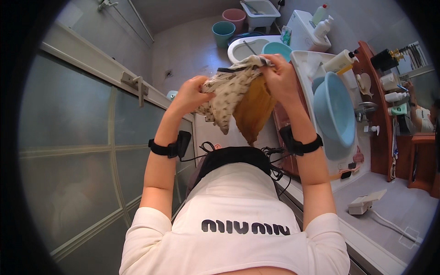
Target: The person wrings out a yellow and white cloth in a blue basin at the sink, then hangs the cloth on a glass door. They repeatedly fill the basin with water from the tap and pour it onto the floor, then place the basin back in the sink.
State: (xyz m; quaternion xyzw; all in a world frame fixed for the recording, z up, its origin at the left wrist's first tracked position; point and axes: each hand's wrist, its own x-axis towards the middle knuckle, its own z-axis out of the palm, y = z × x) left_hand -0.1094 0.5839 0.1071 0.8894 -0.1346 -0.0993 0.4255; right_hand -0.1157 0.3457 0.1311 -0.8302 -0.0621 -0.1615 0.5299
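Observation:
Both my hands hold a cream garment with small dark marks point(229, 94) up in front of me. A mustard-brown piece of cloth point(254, 107) hangs below its right part; I cannot tell whether the two are joined. My left hand point(190, 95) is closed on the garment's left edge, thumb on the near side. At the upper right, my right hand point(282, 79) grips the bunched top edge, which has a dark strip. The cloth hangs in loose folds, its lower corners pointing down.
Right of me, a blue basin point(337, 110) stands tilted in a white sink point(311, 64). Beyond the cloth are a toilet point(236, 51), a turquoise basin point(277, 49), a green bucket point(223, 32) and a pink bucket point(234, 18). A frosted-glass door point(68, 119) runs along the left.

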